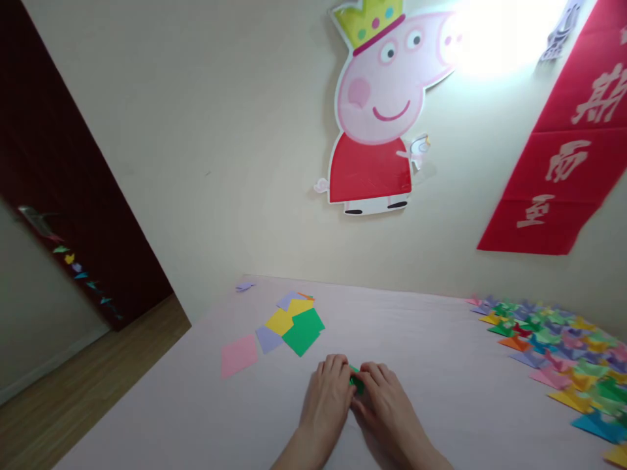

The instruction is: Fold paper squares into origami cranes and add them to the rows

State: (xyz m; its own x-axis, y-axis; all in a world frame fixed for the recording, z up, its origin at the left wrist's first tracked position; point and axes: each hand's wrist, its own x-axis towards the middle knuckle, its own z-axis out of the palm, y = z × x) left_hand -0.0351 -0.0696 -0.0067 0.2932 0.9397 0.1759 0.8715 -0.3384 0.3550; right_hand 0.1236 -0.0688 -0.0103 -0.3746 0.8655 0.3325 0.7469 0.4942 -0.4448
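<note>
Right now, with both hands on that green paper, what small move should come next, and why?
Probably press it flat on the table: the left hand and right hand pinch the green paper, which looks folded, far smaller than the flat sheets.

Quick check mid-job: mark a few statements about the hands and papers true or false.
1. The left hand and right hand pinch a green paper piece. True.
2. The flat sheets lie right of the hands. False: they lie ahead-left; the folded pieces fill the right.
3. The pink sheet rests on the green sheet. False: it lies apart, left of it.
4. The green sheet overlaps a yellow sheet. True.
</note>
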